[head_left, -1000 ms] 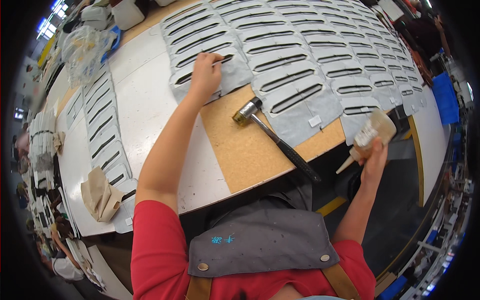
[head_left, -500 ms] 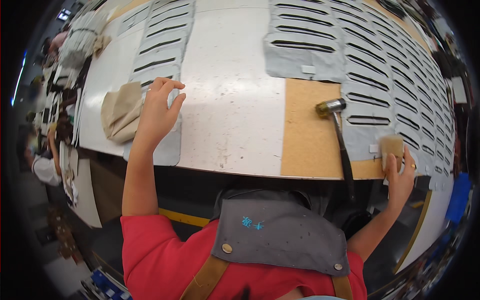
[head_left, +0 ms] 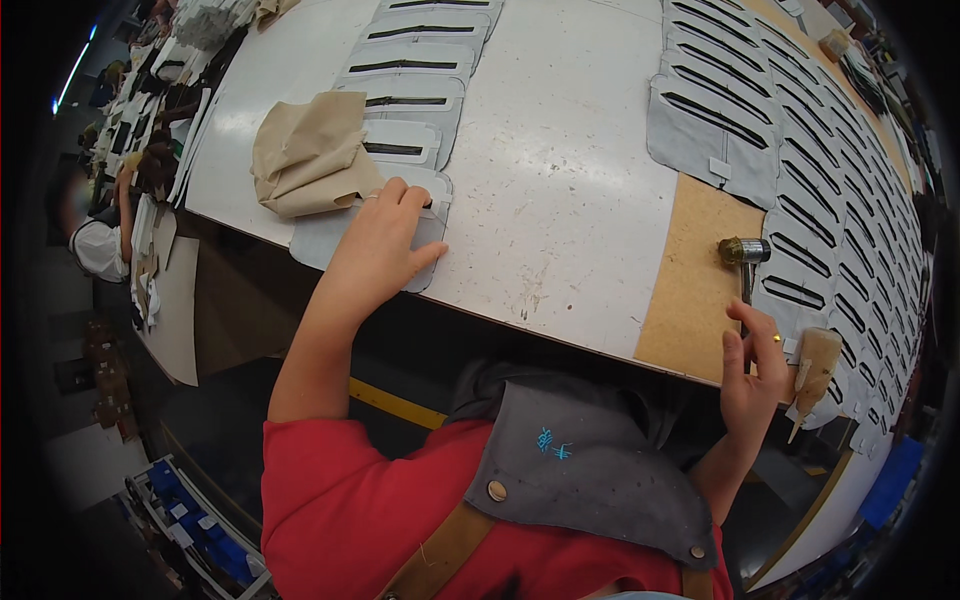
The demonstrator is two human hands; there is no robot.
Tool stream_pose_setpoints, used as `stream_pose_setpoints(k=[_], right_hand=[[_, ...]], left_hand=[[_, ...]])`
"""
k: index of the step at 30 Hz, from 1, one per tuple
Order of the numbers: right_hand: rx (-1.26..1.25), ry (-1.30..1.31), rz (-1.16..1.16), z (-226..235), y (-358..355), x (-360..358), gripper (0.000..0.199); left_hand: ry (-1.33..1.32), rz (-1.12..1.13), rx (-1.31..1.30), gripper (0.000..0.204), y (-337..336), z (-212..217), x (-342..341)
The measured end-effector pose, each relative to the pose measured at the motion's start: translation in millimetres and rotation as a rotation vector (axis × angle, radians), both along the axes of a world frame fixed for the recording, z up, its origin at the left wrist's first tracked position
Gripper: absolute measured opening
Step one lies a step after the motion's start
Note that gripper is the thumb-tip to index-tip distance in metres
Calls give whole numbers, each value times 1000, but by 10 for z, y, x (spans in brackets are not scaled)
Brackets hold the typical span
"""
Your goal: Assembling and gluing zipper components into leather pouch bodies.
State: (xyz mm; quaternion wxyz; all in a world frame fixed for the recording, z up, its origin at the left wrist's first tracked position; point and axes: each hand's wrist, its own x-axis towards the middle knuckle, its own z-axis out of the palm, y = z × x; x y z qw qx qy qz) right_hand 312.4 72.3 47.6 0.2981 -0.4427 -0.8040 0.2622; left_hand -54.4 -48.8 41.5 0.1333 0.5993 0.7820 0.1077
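Note:
My left hand (head_left: 385, 240) lies flat, palm down, on a grey slotted piece (head_left: 425, 190) at the near end of a row, right beside a crumpled beige cloth (head_left: 305, 155). My right hand (head_left: 755, 375) is at the table's near edge and holds a tan glue bottle (head_left: 817, 362) with its nozzle pointing down. Thumb and forefinger of that hand are up against the handle of a metal-headed hammer (head_left: 742, 252), which lies on a brown fibreboard (head_left: 695, 290).
Rows of grey slotted pieces (head_left: 735, 120) cover the white table (head_left: 560, 180) on the right and at the back. Another person (head_left: 95, 245) works at the far left among stacks of parts. Blue bins (head_left: 190, 510) stand on the floor at the lower left.
My left hand left the far pieces, came to the near left piece by the cloth and flattened onto it. My right hand rose with the bottle to the hammer handle.

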Motion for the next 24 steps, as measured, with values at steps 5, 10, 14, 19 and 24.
stream_pose_setpoints(k=[5,10,14,19,24], right_hand=[[-130,33,252,-108,-151,-497,27],[-213,131,374,-239,-193,-826,30],[-420,306,323,-286,-180,-969,34],[-603,420,88,-415,-8,-793,35],[-592,428,70,-520,-26,-760,41]], left_hand=[[112,87,41,24,-4,-239,26],[-248,160,220,18,35,-36,293],[-758,-137,286,24,101,68,837],[-563,-298,327,27,248,-26,708],[-349,-282,346,25,304,-219,674]])
